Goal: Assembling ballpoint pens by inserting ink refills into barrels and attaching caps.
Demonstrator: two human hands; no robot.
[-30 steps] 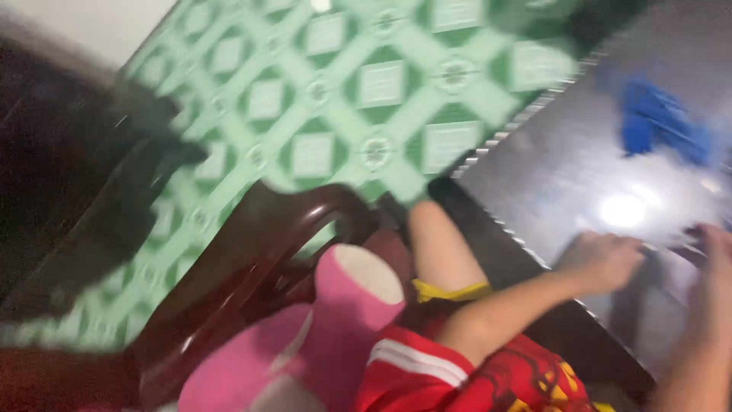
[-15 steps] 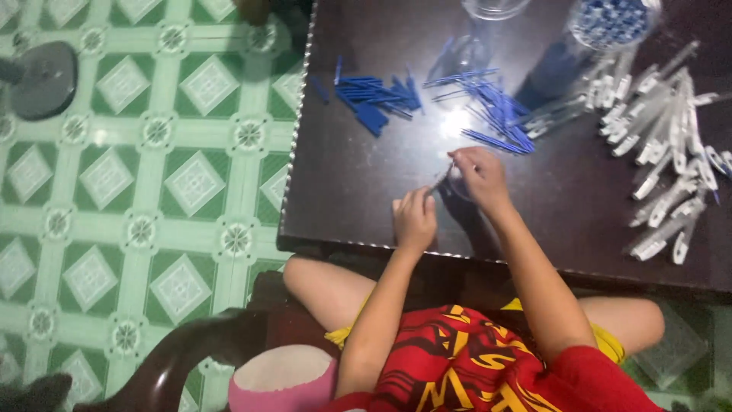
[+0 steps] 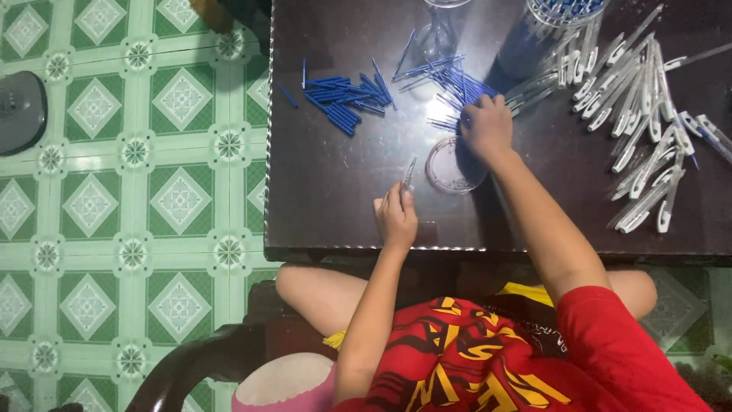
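I sit at a dark table (image 3: 335, 198). My left hand (image 3: 396, 217) pinches a thin clear pen barrel (image 3: 409, 171) near the front edge. My right hand (image 3: 486, 126) reaches forward, its fingers on a loose pile of thin blue pen refills (image 3: 450, 84). A second heap of short blue pen parts (image 3: 343, 95) lies further left. A small round clear lid (image 3: 454, 165) lies between my hands. Several white and clear pen barrels (image 3: 640, 114) are spread over the table's right side.
A clear jar full of blue pieces (image 3: 545, 30) and a clear glass (image 3: 438, 30) stand at the table's far edge. Green patterned floor tiles (image 3: 137, 191) are on the left. A dark chair back (image 3: 191, 366) with a pink cushion (image 3: 286, 385) is below.
The view has settled over the table. My right hand moved forward from near the left hand to the blue refill pile. My left hand stays by the front edge.
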